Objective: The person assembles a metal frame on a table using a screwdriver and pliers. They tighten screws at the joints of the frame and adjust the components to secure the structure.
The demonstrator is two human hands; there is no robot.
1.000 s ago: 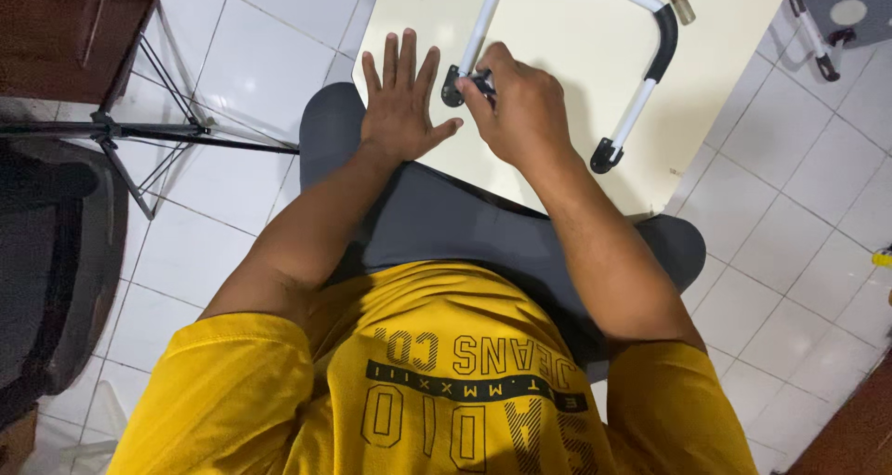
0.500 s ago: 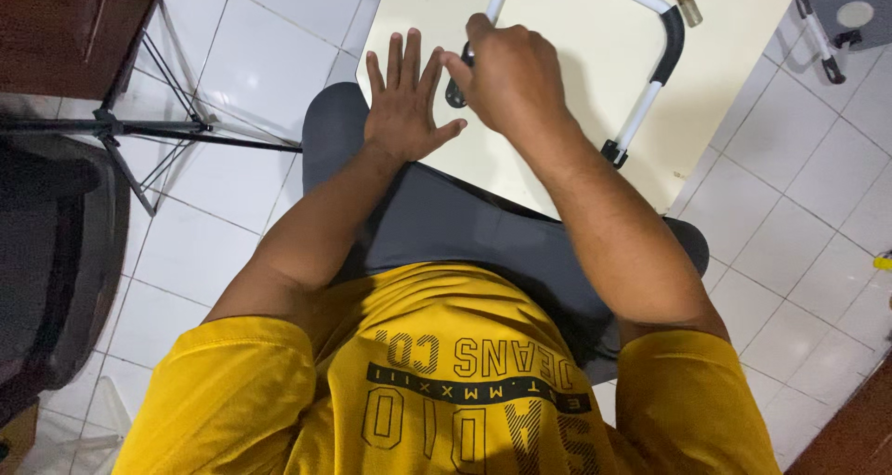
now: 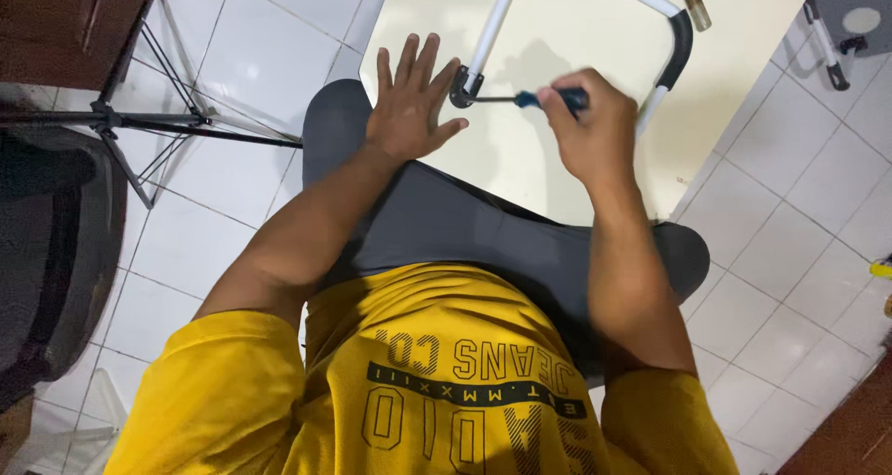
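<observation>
left hand [image 3: 409, 108]: my fingers spread apart, palm flat on the cream bench [image 3: 576, 159] at its near-left edge, just beside the black end cap [image 3: 462, 92]
right hand [image 3: 595, 131]: my fingers clamped together round the blue-handled screwdriver [image 3: 534, 98]
screwdriver: lies level over the bench, tip at the end cap
frame: white metal tube frame [image 3: 492, 24] with black curved section [image 3: 678, 52], lying on the bench toward its far side
brass fitting [image 3: 694, 1]: far-right part of bench
floor: white tiles [image 3: 232, 29], black tripod [image 3: 139, 122] at left

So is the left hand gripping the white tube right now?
No, the left hand lies flat and open on the cream board beside the white tube, fingers spread.
</observation>
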